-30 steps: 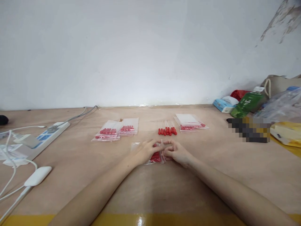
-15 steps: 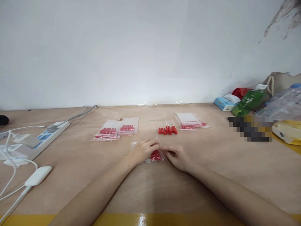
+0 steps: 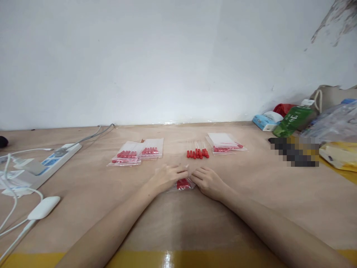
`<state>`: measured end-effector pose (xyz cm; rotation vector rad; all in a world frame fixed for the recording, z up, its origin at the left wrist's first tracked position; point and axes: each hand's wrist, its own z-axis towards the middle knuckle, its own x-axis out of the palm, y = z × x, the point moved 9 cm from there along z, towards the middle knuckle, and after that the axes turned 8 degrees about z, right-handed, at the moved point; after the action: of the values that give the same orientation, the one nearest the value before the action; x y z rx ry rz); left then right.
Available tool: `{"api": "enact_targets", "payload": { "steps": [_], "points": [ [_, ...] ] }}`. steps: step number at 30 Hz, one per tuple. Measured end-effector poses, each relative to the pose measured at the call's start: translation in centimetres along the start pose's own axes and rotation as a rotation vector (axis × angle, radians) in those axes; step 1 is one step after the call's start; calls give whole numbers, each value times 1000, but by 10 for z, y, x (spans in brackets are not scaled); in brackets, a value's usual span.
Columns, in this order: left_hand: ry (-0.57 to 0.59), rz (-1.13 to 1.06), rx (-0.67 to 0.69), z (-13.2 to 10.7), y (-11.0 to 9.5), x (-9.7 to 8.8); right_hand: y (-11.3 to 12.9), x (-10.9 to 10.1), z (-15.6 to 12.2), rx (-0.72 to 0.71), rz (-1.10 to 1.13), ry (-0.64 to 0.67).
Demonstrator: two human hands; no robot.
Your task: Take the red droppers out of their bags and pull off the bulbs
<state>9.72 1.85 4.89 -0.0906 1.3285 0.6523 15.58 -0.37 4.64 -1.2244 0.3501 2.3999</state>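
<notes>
A clear plastic zip bag (image 3: 183,184) with red pieces in it lies flat on the table in front of me. My left hand (image 3: 170,176) reaches over it from the left, its fingers pressed together on the upper part. At the bag's right edge, my right hand (image 3: 208,181) is closed, fingertips curled against the plastic and partly hidden. Beyond my hands is a loose row of droppers (image 3: 197,153) with red bulbs and thin clear tubes. Filled bags (image 3: 126,154) overlap at the left, beside another filled bag (image 3: 151,149). A stack of bags (image 3: 223,143) lies to the right.
On the left, a white power strip (image 3: 63,160) carries plugs and cables, with a white adapter (image 3: 44,208) nearer me. At the far right are a tissue pack (image 3: 266,121), a green bottle (image 3: 294,120) and plastic bags (image 3: 334,121). A wall (image 3: 167,63) stands behind the table.
My right hand has rolled over, so its back and curled fingers now show at the bag's right edge. My left hand stays on the bag. The view has shifted slightly.
</notes>
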Motion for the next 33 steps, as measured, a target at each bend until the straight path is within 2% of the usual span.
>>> {"api": "enact_targets", "payload": {
  "steps": [3,5,7,11,13,17,24,30,33],
  "points": [
    [-10,-59,-2,-3,6,-4,-2,-5,-1,5,30,55],
    [-16,-74,7,-5,7,-7,-6,-4,-3,54,156,105],
    [-9,-69,31,-4,5,-8,-15,-1,-5,167,331,121],
    [15,-88,41,-3,-1,-10,-42,7,-13,489,615,-39],
    [-4,-159,-22,-4,1,-13,-47,11,-14,562,653,-81],
    [-32,-387,-247,-23,13,-13,-43,14,-7,558,578,-25],
    [30,-521,-381,-60,16,3,-48,20,-9,640,485,37],
    [58,-533,-417,-61,18,10,-53,26,-17,720,709,-52],
    [59,-535,-425,-60,18,9,-52,30,-16,735,815,-35]
  ]
}}
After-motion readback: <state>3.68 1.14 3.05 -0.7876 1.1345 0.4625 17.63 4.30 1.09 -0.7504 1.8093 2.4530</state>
